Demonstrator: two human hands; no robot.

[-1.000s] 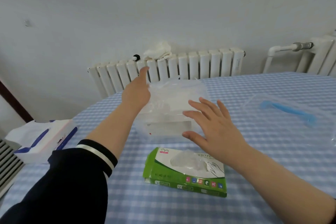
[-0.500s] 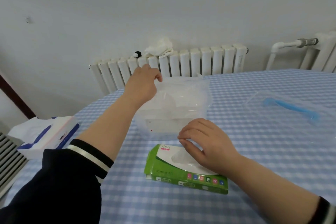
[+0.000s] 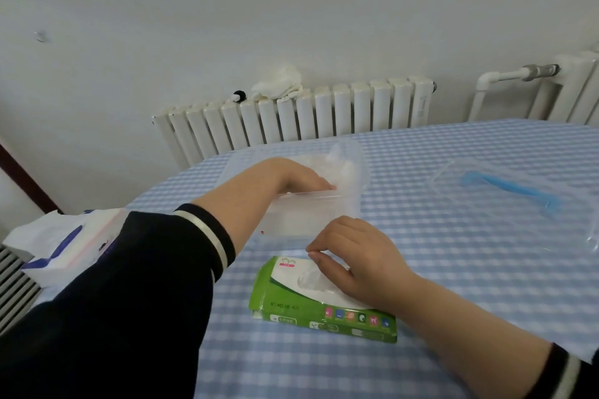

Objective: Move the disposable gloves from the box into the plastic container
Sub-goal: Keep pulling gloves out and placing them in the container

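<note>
Checked table [image 3: 453, 269]: left hand [image 3: 291, 176] flat, pressing gloves [image 3: 337, 168] into container [image 3: 355, 204]; right hand [image 3: 353, 262] pinches next glove [image 3: 312, 278] at box [image 3: 285, 301].

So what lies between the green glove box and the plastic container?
In the head view, only the right hand and bare checked tablecloth separate the green glove box from the plastic container.

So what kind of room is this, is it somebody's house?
Probably a room in a home, maybe a dining room. There is a table with a blue checked tablecloth, a white radiator against the plain wall with a cloth left on top, and a pack of tissues nearby.
</note>
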